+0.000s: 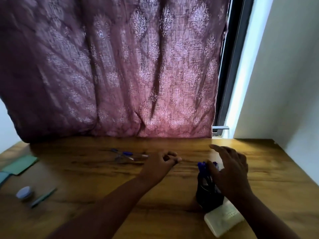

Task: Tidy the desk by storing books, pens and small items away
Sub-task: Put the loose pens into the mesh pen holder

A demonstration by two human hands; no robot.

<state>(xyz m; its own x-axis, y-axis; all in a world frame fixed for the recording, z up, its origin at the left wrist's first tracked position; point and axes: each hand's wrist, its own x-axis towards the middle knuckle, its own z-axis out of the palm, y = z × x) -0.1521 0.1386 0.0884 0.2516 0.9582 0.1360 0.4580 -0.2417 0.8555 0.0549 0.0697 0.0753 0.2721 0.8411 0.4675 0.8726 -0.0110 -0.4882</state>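
A dark pen holder [208,192] stands on the wooden desk [96,171] at the right, with blue-capped pens [202,165] sticking out of it. My right hand [229,171] hovers over the holder's top, fingers spread and relaxed. My left hand [159,165] lies mid-desk with its fingers curled and nothing visible in it. Several loose pens [128,155] lie just left of that hand, near the curtain. A white box [223,219] sits in front of the holder.
A purple patterned curtain [120,66] hangs behind the desk. At the left edge lie green booklets [20,164], a small round tin [25,193] and a slim pen [44,197]. A white wall [284,83] bounds the right side.
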